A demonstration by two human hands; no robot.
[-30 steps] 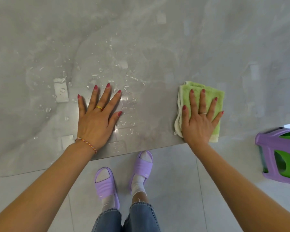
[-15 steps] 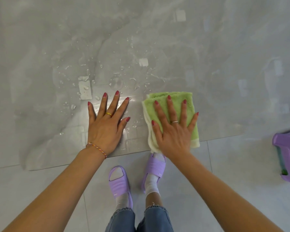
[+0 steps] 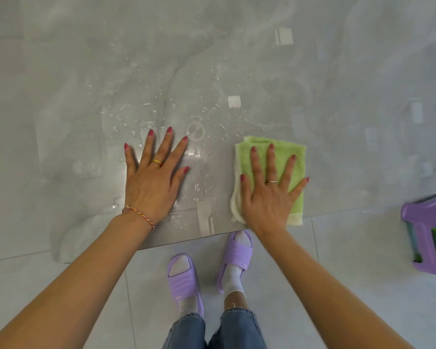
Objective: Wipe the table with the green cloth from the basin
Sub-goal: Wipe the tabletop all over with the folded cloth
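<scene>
Green cloth (image 3: 296, 157) lies folded near the table's (image 3: 237, 46) front edge, under her right hand (image 3: 268, 197), fingers spread flat on it. Left hand (image 3: 151, 182) (fingers splayed too) presses bare tabletop among water droplets (image 3: 195, 131).

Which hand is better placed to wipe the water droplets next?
Right. The right hand lies flat on the folded green cloth, beside the water droplets. The left hand presses the glossy grey table bare.

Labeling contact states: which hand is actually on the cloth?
The right hand, silver ring, pressed flat with fingers spread on the folded green cloth. The left hand, gold ring and braided bracelet, lies on the bare wet table.
</scene>
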